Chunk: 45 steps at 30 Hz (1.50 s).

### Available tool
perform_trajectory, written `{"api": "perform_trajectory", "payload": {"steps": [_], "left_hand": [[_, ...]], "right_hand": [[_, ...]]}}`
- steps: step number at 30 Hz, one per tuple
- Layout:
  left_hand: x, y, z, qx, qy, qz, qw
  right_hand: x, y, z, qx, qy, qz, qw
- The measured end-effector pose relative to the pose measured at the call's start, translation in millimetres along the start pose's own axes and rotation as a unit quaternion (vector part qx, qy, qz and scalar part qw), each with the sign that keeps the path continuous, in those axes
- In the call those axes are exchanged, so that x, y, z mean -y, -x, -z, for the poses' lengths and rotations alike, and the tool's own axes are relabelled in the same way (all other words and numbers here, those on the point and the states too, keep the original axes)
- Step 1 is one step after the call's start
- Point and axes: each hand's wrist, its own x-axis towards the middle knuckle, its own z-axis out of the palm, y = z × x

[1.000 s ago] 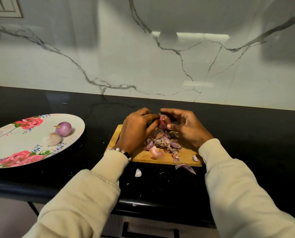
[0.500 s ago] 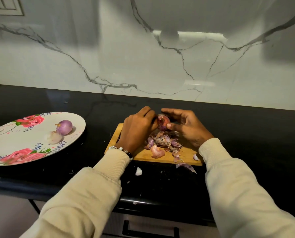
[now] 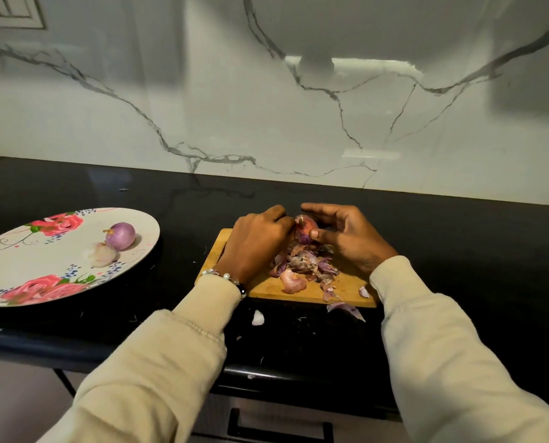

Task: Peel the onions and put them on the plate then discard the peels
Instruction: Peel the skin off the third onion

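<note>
A small red onion (image 3: pixel 304 231) is held above the wooden cutting board (image 3: pixel 266 287). My right hand (image 3: pixel 346 238) grips it, thumb on its front and fingers arched over its top. My left hand (image 3: pixel 255 243) pinches the onion's skin from the left side. A pile of purple peels (image 3: pixel 305 265) lies on the board under both hands. On the flowered plate (image 3: pixel 26 260) at the left sit a peeled purple onion (image 3: pixel 121 235) and a pale peeled onion (image 3: pixel 101 254), side by side.
Loose peel scraps lie on the black counter in front of the board, a white scrap (image 3: pixel 258 317) and a purple scrap (image 3: pixel 346 310). A marble backsplash rises behind the counter. A drawer handle (image 3: pixel 279 426) shows below the counter's front edge.
My left fingers have shifted slightly on the onion's skin while my right hand keeps its hold. The peel pile looks about the same.
</note>
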Motion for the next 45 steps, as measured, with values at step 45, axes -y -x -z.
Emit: {"api": "perform_trajectory", "payload": {"steps": [45], "left_hand": [[-0.6, -5.0, 5.1, -0.082, 0.178, 0.33, 0.923]], "right_hand": [[-3.7, -5.6, 8.5, -0.001, -0.089, 0.09, 0.992]]}}
